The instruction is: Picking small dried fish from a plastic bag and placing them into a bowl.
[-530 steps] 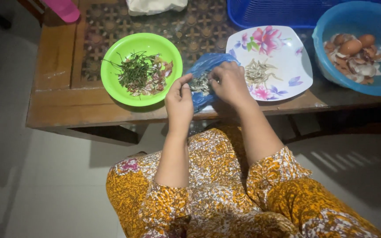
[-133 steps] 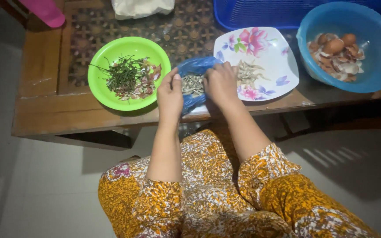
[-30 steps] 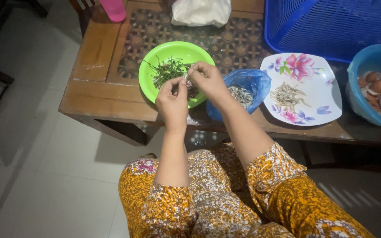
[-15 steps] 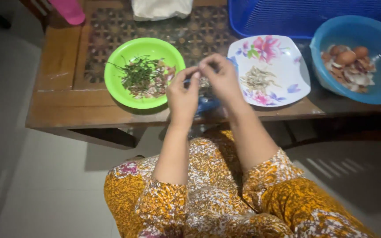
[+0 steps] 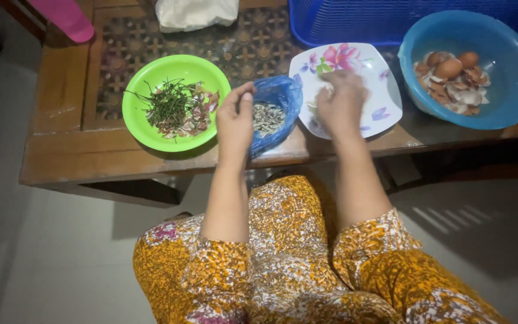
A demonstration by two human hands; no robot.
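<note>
A wooden table [image 5: 61, 153] bears a green bowl [image 5: 136, 123] of scraps; the floral plate [image 5: 385, 102] lies under the right hand [image 5: 341, 103], fingers bunched, grip unclear; the left hand [image 5: 235, 123], loosely curled, touches the blue bag [image 5: 283, 99] of small dried fish [image 5: 267, 117].

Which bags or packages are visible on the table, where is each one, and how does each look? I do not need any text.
Blue plastic bag: open, between the green bowl and the flowered plate, holding small dried fish; the left hand is at its edge.
White plastic bag: soft, bulging, at the far edge of the table.
No labels, signs or screens are in view.
</note>
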